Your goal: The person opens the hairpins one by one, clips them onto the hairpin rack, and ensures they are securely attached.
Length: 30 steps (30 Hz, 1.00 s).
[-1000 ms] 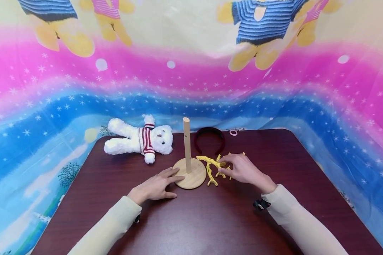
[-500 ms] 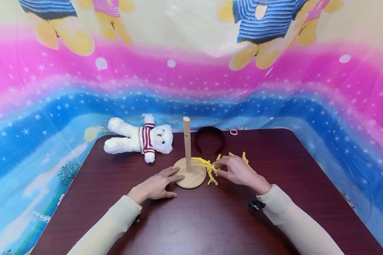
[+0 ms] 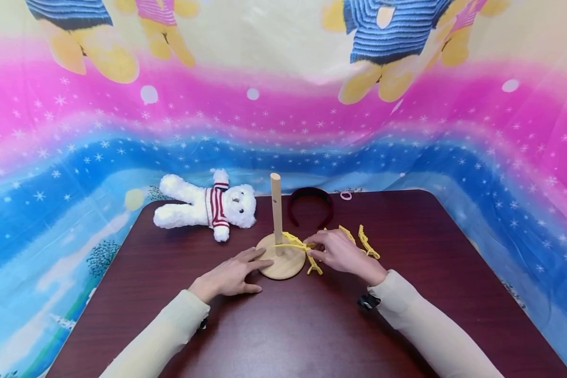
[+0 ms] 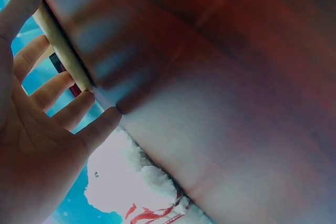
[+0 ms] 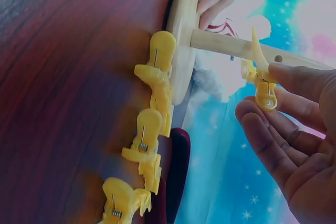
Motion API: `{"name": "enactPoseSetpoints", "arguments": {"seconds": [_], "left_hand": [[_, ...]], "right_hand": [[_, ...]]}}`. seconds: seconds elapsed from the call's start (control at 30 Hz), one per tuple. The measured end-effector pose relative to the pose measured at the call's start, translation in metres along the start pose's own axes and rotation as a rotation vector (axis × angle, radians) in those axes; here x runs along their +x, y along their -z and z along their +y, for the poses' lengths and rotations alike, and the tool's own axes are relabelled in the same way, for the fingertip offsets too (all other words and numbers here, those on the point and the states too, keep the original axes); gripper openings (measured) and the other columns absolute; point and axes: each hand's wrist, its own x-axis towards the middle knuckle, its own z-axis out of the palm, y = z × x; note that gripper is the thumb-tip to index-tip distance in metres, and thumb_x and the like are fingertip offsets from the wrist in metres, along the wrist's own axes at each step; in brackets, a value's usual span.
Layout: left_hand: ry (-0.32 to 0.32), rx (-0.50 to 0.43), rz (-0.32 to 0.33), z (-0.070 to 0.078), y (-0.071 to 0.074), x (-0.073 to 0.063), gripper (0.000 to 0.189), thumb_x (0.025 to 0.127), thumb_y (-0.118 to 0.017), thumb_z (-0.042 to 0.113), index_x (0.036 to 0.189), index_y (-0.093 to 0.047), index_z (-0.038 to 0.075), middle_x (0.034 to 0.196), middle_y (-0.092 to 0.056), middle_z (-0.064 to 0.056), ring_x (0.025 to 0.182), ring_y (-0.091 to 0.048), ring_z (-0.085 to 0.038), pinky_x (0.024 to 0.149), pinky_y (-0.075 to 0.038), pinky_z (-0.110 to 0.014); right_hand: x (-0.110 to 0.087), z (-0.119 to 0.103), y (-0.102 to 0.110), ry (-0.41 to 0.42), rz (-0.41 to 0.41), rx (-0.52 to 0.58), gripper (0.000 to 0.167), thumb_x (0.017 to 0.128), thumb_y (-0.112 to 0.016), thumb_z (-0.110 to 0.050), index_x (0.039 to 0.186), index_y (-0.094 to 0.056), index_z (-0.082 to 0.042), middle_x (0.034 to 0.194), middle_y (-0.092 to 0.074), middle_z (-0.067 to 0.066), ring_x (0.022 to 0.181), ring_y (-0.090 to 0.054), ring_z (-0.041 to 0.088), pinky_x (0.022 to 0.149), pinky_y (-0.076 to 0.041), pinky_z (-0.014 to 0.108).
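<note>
Left hand (image 3: 229,274): palm down, fingers spread and straight; rests on the round wooden base (image 3: 289,269). Right hand (image 3: 341,253): thumb and fingers pinch one yellow clip (image 5: 265,97) near the upright post (image 3: 276,210).

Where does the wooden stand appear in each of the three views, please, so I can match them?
Head: wooden stand upright, near the centre.
Left wrist: only the base edge of wooden stand, upper left, partly behind the left hand.
Right wrist: wooden stand turned sideways, from top centre towards the right.
Shared landmark: white bear.
</note>
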Motion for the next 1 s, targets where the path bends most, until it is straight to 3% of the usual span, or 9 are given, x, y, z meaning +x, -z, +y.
{"name": "enactPoseSetpoints", "arguments": {"seconds": [0.07,0.3,0.5,0.8,1.0], "left_hand": [[-0.007,0.0,0.006,-0.001,0.0,0.0,0.067,0.09,-0.073,0.042,0.15,-0.047,0.026,0.163,-0.031,-0.014,0.151,-0.027,-0.036,0.117,-0.036,-0.049],[0.006,0.003,0.001,-0.001,0.001,0.0,0.067,0.09,-0.072,0.043,0.15,-0.046,0.028,0.164,-0.03,-0.011,0.152,-0.027,-0.034,0.117,-0.036,-0.048],[0.006,0.006,-0.005,-0.002,-0.001,0.0,0.067,0.09,-0.071,0.044,0.15,-0.046,0.028,0.163,-0.03,-0.012,0.152,-0.027,-0.035,0.117,-0.037,-0.048],[0.001,0.009,-0.008,-0.001,-0.001,-0.001,0.067,0.091,-0.07,0.045,0.151,-0.045,0.028,0.163,-0.031,-0.012,0.151,-0.027,-0.034,0.116,-0.038,-0.048],[-0.005,0.003,-0.003,0.0,0.001,-0.002,0.067,0.091,-0.071,0.042,0.151,-0.046,0.026,0.162,-0.032,-0.013,0.151,-0.028,-0.034,0.115,-0.039,-0.049]], "right_hand": [[0.002,-0.002,-0.001,-0.005,-0.007,-0.004,0.02,0.091,-0.074,-0.024,0.109,-0.077,-0.017,0.089,-0.072,-0.004,0.068,-0.053,0.008,0.061,-0.042,0.022],[0.01,-0.007,-0.005,-0.027,-0.025,0.01,0.023,0.092,-0.073,-0.025,0.113,-0.077,-0.015,0.094,-0.074,-0.001,0.071,-0.057,0.007,0.067,-0.046,0.025],[0.016,-0.007,-0.012,-0.021,-0.02,0.012,0.022,0.092,-0.073,-0.023,0.112,-0.077,-0.014,0.09,-0.073,-0.001,0.066,-0.053,0.004,0.064,-0.044,0.023],[0.023,-0.01,-0.018,-0.012,-0.012,0.0,0.024,0.092,-0.073,-0.024,0.113,-0.077,-0.013,0.099,-0.076,0.001,0.076,-0.065,0.011,0.072,-0.05,0.03],[0.026,-0.012,-0.02,-0.018,-0.022,0.008,0.025,0.092,-0.073,-0.022,0.115,-0.076,-0.013,0.103,-0.077,0.001,0.074,-0.062,0.008,0.067,-0.048,0.023]]}}
